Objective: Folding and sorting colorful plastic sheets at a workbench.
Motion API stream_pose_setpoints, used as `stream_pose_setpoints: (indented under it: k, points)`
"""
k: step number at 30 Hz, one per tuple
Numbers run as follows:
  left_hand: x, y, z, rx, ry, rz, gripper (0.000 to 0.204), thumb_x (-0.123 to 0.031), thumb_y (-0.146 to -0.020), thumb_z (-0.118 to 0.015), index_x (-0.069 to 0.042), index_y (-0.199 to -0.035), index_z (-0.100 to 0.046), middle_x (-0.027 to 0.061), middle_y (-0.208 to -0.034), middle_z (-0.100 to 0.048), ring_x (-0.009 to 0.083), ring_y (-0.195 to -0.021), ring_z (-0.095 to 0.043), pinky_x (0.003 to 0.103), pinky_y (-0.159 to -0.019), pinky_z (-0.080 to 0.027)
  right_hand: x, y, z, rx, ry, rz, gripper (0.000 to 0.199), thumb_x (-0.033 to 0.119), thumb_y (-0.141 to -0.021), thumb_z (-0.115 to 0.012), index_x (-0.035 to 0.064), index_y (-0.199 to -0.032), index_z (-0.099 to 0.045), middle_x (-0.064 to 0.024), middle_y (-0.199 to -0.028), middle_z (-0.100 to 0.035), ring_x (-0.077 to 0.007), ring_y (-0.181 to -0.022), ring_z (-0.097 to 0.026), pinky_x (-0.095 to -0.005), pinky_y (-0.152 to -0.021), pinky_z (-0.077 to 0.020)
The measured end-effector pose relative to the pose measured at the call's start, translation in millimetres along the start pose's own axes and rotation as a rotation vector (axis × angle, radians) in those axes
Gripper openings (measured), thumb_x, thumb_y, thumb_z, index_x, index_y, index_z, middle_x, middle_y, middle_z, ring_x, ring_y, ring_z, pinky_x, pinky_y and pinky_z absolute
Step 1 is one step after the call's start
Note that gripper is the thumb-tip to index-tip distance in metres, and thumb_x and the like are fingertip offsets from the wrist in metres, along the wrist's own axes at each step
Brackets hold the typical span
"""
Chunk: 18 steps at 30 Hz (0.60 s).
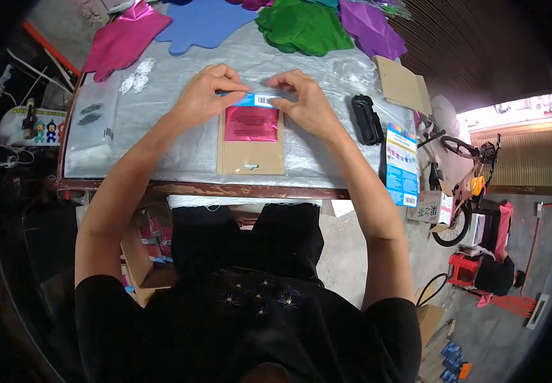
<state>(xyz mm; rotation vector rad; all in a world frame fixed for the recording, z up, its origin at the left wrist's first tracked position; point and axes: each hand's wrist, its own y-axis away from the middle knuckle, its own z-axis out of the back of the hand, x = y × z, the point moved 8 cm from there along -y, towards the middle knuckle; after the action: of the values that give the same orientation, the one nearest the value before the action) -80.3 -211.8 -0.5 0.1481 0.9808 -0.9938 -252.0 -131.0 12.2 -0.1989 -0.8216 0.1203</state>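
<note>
Table [186, 150] bears a packet [251, 127], its top partly hidden by pinching left hand [204, 93]; half-open right hand [309, 107] touches it; table edge runs below both.

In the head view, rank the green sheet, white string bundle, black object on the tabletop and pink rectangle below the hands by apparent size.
1. Green sheet
2. Pink rectangle
3. Black object
4. White string bundle
</note>
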Motion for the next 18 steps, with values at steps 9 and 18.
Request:
stream_pose_setpoints:
  k: [9, 18]
  points:
    - [-13, 18, 11, -0.006, -0.122, -0.167, 0.029, 0.000, -0.085, -0.069, -0.008, -0.111, -0.078, 0.0062, -0.098, -0.064, 0.0209, -0.097, -0.060, 0.035, -0.081, -0.050, -4, 13, -7, -0.053, -0.091, -0.054, 0.014, -0.002, -0.087, -0.073, 0.0010, -0.101, -0.075, -0.0064, -0.100, -0.069, -0.0182, -0.094, -0.066, -0.0307, -0.081, -0.0549]
    - [-31, 52, 13, 0.029, -0.354, -0.316, 0.047, 0.009, -0.085, -0.059, -0.010, -0.126, -0.070, 0.0111, -0.119, -0.069, 0.0280, -0.109, -0.066, 0.033, -0.090, -0.054, 24, 38, 5, -0.047, 0.173, 0.292, 0.030, -0.007, -0.084, -0.070, 0.0034, -0.112, -0.074, -0.0111, -0.113, -0.069, -0.0278, -0.098, -0.066, -0.0354, -0.082, -0.0552]
